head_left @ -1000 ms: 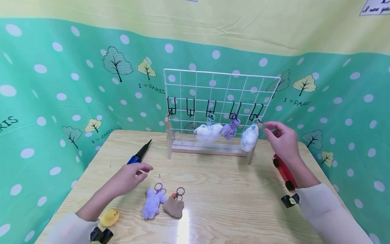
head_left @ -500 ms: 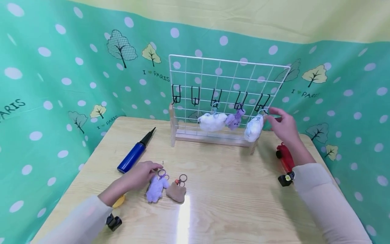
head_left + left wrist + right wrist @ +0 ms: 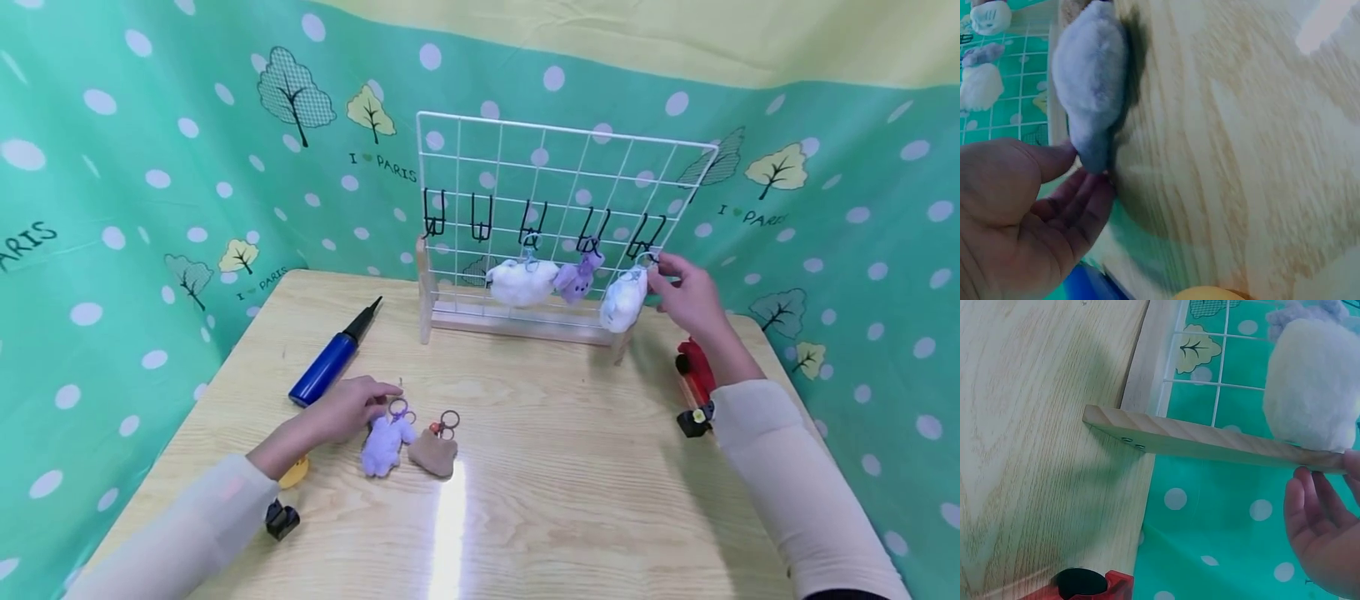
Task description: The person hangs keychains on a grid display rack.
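Left grip (image 3: 347, 409): narrow at doll (image 3: 383, 450); whether pinching, cannot tell.
Right grip (image 3: 692, 298): holds post (image 3: 1210, 440), right end of rack (image 3: 517, 327).
Doll: on desk (image 3: 555, 500), front-left of rack.
Risk: loose pinch may drop doll; pushing post could tilt rack, shedding hung plushes (image 3: 521, 285).

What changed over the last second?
Left hand moved right and toward the person, reaching the lavender plush. Right hand closed in on the right post of the rack. Whether either grips is unclear. Unchanged: three hanging plushes, brown plush.
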### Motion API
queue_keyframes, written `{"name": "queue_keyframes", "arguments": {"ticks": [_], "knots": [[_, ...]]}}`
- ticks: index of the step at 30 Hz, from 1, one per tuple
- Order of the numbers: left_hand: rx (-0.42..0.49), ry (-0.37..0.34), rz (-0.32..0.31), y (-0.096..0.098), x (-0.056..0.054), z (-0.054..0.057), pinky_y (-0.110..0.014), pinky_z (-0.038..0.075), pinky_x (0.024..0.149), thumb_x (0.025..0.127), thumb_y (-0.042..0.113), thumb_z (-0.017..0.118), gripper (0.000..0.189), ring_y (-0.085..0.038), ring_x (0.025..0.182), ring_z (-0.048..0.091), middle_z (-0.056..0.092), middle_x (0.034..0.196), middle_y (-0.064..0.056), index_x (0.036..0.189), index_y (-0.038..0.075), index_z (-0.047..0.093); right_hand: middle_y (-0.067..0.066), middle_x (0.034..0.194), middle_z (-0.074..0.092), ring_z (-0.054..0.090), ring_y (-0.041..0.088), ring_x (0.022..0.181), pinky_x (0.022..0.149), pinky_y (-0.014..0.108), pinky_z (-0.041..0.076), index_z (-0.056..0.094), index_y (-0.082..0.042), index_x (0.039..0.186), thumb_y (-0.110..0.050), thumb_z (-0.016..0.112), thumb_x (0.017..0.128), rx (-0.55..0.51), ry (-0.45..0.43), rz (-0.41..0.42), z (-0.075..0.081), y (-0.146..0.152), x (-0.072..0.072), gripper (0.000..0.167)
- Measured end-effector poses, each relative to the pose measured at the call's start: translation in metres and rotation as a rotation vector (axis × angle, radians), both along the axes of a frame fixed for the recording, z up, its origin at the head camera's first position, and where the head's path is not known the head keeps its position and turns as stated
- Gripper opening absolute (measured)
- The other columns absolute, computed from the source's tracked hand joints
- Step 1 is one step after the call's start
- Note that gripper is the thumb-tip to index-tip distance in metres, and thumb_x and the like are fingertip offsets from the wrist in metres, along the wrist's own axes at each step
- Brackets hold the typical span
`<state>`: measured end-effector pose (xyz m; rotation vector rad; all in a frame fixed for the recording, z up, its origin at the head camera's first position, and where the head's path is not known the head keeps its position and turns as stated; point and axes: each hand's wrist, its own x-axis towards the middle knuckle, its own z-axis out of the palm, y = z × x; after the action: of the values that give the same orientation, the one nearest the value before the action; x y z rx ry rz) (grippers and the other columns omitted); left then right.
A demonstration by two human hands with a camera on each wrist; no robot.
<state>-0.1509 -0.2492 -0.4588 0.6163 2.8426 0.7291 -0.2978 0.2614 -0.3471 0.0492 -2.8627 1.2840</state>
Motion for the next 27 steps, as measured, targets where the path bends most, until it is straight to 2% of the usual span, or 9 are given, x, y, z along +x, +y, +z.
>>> {"name": "queue_keyframes", "arguments": {"ticks": [3, 6, 11, 14, 21, 24, 27], "knots": [[-0.001, 0.013, -0.026, -0.001, -0.005, -0.003, -0.029, 0.058, 0.078, 0.096, 0.008, 0.068, 0.035, -0.012, 0.089, 0.063, 0.069, 0.098, -0.002, 0.130, 0.009, 0.069, 0.017, 0.157, 0.044, 0.061, 0.036, 0.124, 0.075, 0.017, 0.059, 0.027, -0.025, 0.162, -0.054, 0.046, 0.104, -0.009, 0.000, 0.005, 0.001, 0.000, -0.001, 0.068], [-0.013, 0.013, -0.053, -0.001, -0.012, -0.003, -0.023, 0.052, 0.072, 0.095, 0.009, 0.069, 0.033, -0.008, 0.083, 0.058, 0.067, 0.097, 0.000, 0.129, 0.013, 0.071, 0.018, 0.156, 0.044, 0.061, 0.038, 0.124, 0.080, 0.024, 0.062, 0.027, -0.025, 0.162, -0.053, 0.047, 0.104, -0.021, 0.003, 0.005, 0.001, 0.001, -0.003, 0.067], [-0.029, 0.006, -0.105, 0.000, -0.020, 0.000, -0.021, 0.048, 0.069, 0.093, 0.012, 0.072, 0.030, -0.006, 0.081, 0.054, 0.066, 0.096, 0.001, 0.123, 0.016, 0.075, 0.020, 0.153, 0.046, 0.063, 0.040, 0.122, 0.085, 0.038, 0.064, 0.029, -0.024, 0.161, -0.051, 0.048, 0.105, -0.021, 0.021, 0.005, -0.001, 0.003, -0.003, 0.065], [-0.033, 0.005, -0.118, 0.000, -0.022, -0.001, -0.021, 0.049, 0.069, 0.092, 0.013, 0.075, 0.028, -0.006, 0.081, 0.054, 0.067, 0.095, 0.002, 0.119, 0.015, 0.076, 0.020, 0.153, 0.047, 0.063, 0.041, 0.122, 0.083, 0.036, 0.064, 0.030, -0.024, 0.161, -0.051, 0.048, 0.105, -0.010, 0.025, 0.011, -0.003, 0.002, -0.002, 0.065], [-0.042, 0.008, -0.080, 0.000, -0.020, -0.006, -0.024, 0.055, 0.074, 0.089, 0.016, 0.079, 0.023, -0.009, 0.086, 0.062, 0.071, 0.096, 0.004, 0.112, 0.017, 0.078, 0.021, 0.152, 0.048, 0.063, 0.042, 0.121, 0.077, 0.028, 0.062, 0.031, -0.024, 0.161, -0.049, 0.049, 0.105, -0.007, 0.034, 0.016, -0.005, 0.003, -0.001, 0.063], [-0.048, 0.017, -0.078, 0.001, -0.020, -0.006, -0.027, 0.057, 0.077, 0.088, 0.016, 0.080, 0.021, -0.010, 0.088, 0.066, 0.074, 0.099, 0.003, 0.109, 0.017, 0.078, 0.020, 0.152, 0.048, 0.063, 0.041, 0.120, 0.080, 0.033, 0.063, 0.031, -0.024, 0.161, -0.048, 0.050, 0.105, -0.009, 0.037, 0.011, -0.006, 0.004, 0.000, 0.063], [-0.048, 0.023, -0.085, 0.002, -0.019, -0.006, -0.025, 0.056, 0.073, 0.087, 0.015, 0.080, 0.019, -0.009, 0.085, 0.064, 0.073, 0.096, 0.003, 0.106, 0.017, 0.077, 0.020, 0.151, 0.048, 0.063, 0.040, 0.119, 0.083, 0.037, 0.064, 0.031, -0.024, 0.160, -0.047, 0.050, 0.106, -0.007, 0.031, 0.007, -0.007, 0.005, 0.001, 0.062]]}}
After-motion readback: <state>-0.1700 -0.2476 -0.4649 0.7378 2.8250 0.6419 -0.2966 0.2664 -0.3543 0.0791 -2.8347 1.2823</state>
